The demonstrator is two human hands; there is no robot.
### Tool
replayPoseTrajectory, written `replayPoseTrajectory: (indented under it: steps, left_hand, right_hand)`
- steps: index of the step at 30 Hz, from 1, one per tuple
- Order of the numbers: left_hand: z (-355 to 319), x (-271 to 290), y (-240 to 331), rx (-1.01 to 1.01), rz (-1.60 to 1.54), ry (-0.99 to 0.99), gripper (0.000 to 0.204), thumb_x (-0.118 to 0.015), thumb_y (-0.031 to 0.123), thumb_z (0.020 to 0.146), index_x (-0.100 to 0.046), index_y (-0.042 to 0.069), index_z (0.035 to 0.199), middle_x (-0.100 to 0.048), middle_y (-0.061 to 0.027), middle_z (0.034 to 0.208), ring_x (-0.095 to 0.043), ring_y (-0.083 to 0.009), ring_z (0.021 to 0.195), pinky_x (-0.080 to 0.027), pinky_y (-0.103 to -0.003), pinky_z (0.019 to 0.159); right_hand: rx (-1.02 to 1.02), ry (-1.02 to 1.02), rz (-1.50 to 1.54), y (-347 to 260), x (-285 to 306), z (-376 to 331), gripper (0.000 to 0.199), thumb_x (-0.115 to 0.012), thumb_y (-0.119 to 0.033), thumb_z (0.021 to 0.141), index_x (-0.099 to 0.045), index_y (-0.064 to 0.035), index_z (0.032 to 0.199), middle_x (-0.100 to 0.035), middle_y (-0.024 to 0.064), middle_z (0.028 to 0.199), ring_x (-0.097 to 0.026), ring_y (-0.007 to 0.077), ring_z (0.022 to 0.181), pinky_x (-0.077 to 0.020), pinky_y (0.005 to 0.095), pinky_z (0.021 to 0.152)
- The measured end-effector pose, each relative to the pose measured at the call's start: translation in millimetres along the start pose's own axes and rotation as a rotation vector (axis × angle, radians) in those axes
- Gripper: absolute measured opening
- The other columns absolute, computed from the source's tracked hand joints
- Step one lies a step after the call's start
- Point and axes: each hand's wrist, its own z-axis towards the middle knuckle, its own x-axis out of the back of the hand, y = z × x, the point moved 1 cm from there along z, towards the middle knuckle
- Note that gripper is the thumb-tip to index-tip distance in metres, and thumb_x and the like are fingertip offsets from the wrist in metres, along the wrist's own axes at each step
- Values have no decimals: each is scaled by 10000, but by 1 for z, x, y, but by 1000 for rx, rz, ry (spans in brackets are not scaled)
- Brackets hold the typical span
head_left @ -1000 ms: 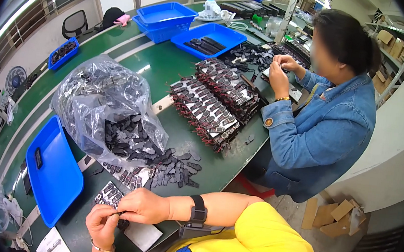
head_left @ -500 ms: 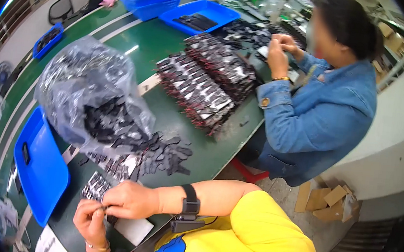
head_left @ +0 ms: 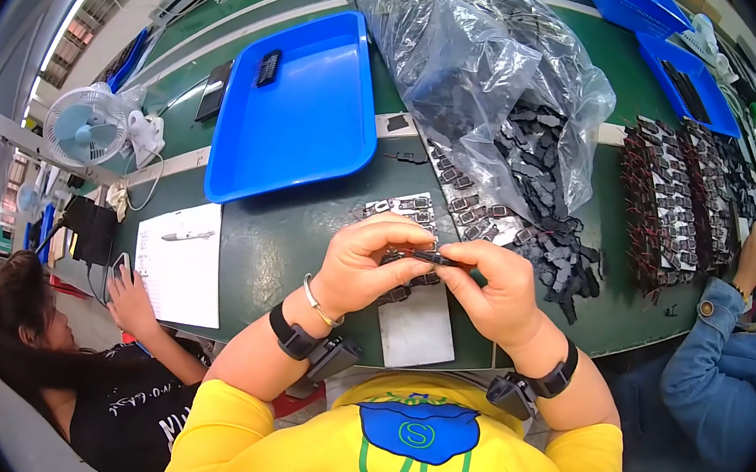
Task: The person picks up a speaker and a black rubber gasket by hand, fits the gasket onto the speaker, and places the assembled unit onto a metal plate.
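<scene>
My left hand (head_left: 358, 266) and my right hand (head_left: 499, 293) meet over the bench, fingertips pinching a small dark part (head_left: 432, 257) between them. Fingers cover much of it, so its exact kind cannot be made out. Under and behind my hands lies a pale card (head_left: 418, 205) carrying small black parts in rows. A blank whitish sheet (head_left: 418, 334) sits nearer the bench edge, below my fingers. Beyond my right hand, flat black cut pieces (head_left: 568, 265) spill from a large clear plastic bag (head_left: 470, 61). Another card of small black parts (head_left: 481, 217) is partly under that bag.
A blue tray (head_left: 296, 135) holds one black piece (head_left: 268, 68). At left are a paper sheet with a pen (head_left: 183, 248), a small fan (head_left: 85, 127) and a person's hand (head_left: 130, 300). At right, a person in denim (head_left: 728, 365) works by rows of wired parts (head_left: 671, 207).
The view has swung left, bringing my hands to mid-picture and a person at left into sight. Both hands stay pinched together around a small part.
</scene>
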Motion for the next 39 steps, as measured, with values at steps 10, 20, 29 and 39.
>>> replayPoseTrajectory:
  steps: [10,20,29,39]
  left_hand:
    - [5,4,-6,9,76,-63,207,-666,-50,709,-617,-18,908,-589,-93,896,-564,-155,830,-458,-267,739]
    - [10,4,5,-163,295,-76,188,-699,24,685,-638,32,863,-605,-69,796,-580,-176,758,-463,-285,691]
    - [1,24,38,-228,815,-212,161,-712,94,662,-646,74,808,-610,-45,764,-577,-219,707,-460,-310,627]
    - [131,261,17,305,1363,126,153,-706,166,657,-672,84,782,-643,-118,777,-616,-262,756,-486,-338,703]
  right_hand:
    - [-127,-21,-6,-3,0,3,188,-671,-13,725,-608,9,901,-644,102,788,-628,155,673,-493,246,607]
    - [-118,-61,-44,-1,-1,2,190,-667,-8,727,-613,12,908,-644,91,771,-620,137,665,-488,239,605]
    - [-63,-124,25,-5,-9,-2,170,-673,-12,704,-614,-13,864,-620,98,734,-596,155,571,-468,251,514]
    - [-18,-107,-46,-10,0,5,107,-674,-11,698,-610,-13,784,-614,86,680,-586,141,546,-448,230,500]
